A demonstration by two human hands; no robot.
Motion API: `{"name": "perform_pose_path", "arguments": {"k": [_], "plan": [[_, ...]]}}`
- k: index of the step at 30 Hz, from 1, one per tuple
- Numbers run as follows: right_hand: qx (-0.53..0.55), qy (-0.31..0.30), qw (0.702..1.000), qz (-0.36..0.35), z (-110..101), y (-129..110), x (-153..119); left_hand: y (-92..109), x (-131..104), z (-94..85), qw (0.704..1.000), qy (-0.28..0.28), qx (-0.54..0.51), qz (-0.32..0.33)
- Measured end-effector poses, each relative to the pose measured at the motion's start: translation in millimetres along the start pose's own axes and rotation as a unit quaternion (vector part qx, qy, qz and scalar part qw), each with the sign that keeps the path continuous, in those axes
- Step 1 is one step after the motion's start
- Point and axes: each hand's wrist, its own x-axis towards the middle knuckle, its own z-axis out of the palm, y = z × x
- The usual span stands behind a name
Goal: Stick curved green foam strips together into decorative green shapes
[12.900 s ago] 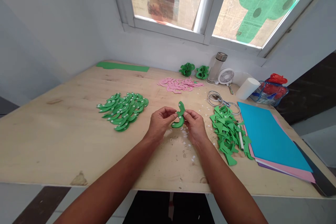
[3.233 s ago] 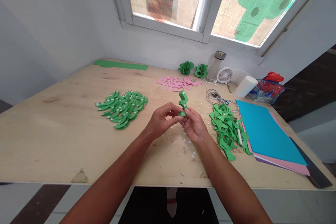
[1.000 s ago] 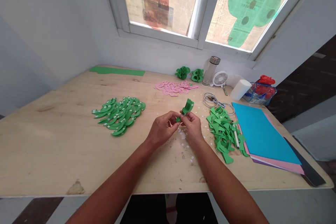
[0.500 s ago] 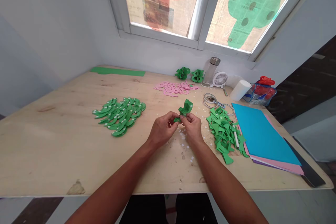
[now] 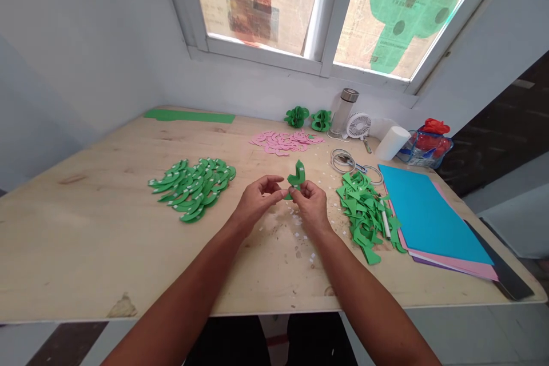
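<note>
A stack of green foam cutouts (image 5: 299,172) with small white squares stands upright above the table, pinched in my right hand (image 5: 313,206). To its left, my left hand (image 5: 258,197) has thumb and fingers apart, with the thumb tip close to the stack's lower edge; I cannot tell if it touches. Left of both hands lies a spread of curved green foam pieces (image 5: 195,186) bearing white tabs. Tiny white paper bits (image 5: 297,221) are scattered beneath the hands.
Green offcuts (image 5: 362,211) with a white pen (image 5: 386,223) lie on the right, beside blue sheets (image 5: 429,214). Tape rolls (image 5: 343,161), pink cutouts (image 5: 283,142), finished green shapes (image 5: 297,116), a bottle (image 5: 344,111), a small fan (image 5: 358,125) and a white roll (image 5: 393,143) stand behind.
My left hand has loosened from the green stack, and its fingers have spread apart. The stack has turned in my right hand. The view has shifted slightly.
</note>
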Motion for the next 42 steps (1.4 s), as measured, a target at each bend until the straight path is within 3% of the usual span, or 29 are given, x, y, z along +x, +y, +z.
{"name": "perform_pose_path", "arguments": {"k": [5, 10, 17, 24, 27, 30, 34, 39, 42], "plan": [[-0.03, -0.036, 0.999, -0.003, 3.2, -0.7, -4.0, 0.0, 1.8, 1.1, 0.996, -0.029, -0.08, -0.016], [-0.059, -0.063, 0.996, -0.006, 5.0, -4.7, -7.6, -5.9, 5.2, -1.2, 0.987, -0.001, -0.157, -0.046], [-0.145, -0.088, 0.982, -0.083, 2.8, -4.8, -8.6, -10.5, 7.4, -8.2, 0.963, -0.037, -0.244, -0.109], [-0.214, -0.077, 0.963, -0.143, 2.6, -5.3, -10.5, -10.5, 7.2, -10.3, 0.956, -0.06, -0.263, -0.12], [-0.257, -0.076, 0.945, -0.19, 2.9, -4.9, -12.8, -9.0, 7.4, -11.5, 0.948, -0.085, -0.279, -0.128], [-0.325, -0.063, 0.901, -0.281, 2.5, -5.1, -14.2, -6.6, 7.5, -12.8, 0.94, -0.123, -0.289, -0.133], [-0.38, -0.044, 0.851, -0.359, 1.2, -4.7, -14.1, -2.3, 6.9, -14.5, 0.947, -0.122, -0.268, -0.127], [-0.409, -0.039, 0.84, -0.356, -0.3, -2.2, -12.4, 2.0, 6.3, -17.6, 0.989, -0.048, -0.124, -0.069], [-0.423, -0.041, 0.837, -0.345, -0.8, -1.8, -11.4, 3.5, 5.0, -17.9, 0.995, -0.033, -0.075, -0.052]]}}
